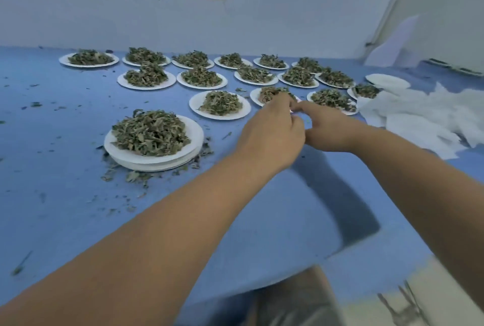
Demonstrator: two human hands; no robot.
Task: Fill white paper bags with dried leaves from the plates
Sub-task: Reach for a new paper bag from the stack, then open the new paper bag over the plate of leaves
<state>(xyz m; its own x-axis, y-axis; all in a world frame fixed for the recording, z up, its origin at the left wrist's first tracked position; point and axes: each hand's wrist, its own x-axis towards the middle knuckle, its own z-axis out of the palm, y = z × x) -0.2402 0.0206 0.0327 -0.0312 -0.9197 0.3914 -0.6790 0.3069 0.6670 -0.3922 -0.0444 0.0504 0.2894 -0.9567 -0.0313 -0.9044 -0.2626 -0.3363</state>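
Left hand (272, 131) and right hand (327, 126) meet just before a leaf-filled plate (255, 96).

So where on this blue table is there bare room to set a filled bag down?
The near-left table, left of the stacked plates, holds only leaf crumbs. The near strip under the forearms is bare too. The far rows of leaf plates are crowded, and the right edge is covered by white paper bags.
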